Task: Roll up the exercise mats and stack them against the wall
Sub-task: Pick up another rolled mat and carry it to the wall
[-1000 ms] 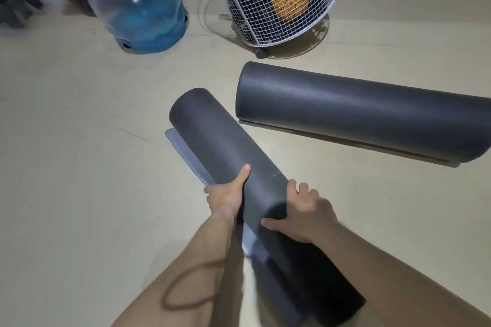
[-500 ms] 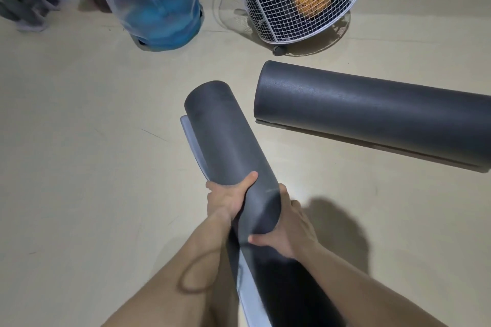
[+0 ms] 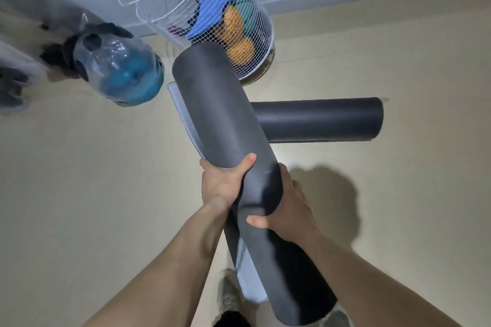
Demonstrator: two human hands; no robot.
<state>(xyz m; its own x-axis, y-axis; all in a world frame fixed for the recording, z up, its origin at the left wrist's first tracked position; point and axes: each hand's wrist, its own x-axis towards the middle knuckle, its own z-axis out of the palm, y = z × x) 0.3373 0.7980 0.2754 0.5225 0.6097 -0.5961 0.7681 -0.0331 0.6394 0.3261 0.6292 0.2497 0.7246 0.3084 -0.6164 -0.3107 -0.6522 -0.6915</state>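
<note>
rolled mat (image 3: pixel 220 119) gripped by left hand (image 3: pixel 220 186) and right hand (image 3: pixel 289 210) — one end of second mat (image 3: pixel 318 119) hidden behind it

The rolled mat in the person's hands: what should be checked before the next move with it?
1. Grip: left hand and right hand both wrap the held mat: ok.
2. Roll tight: a pale flap hangs loose along its side: not ok.
3. Far end clear of the wire basket: they overlap in view: cannot tell.
4. Second mat rolled: lies on the floor: ok.
5. Water bottle out of the way: off to the left: ok.
</note>
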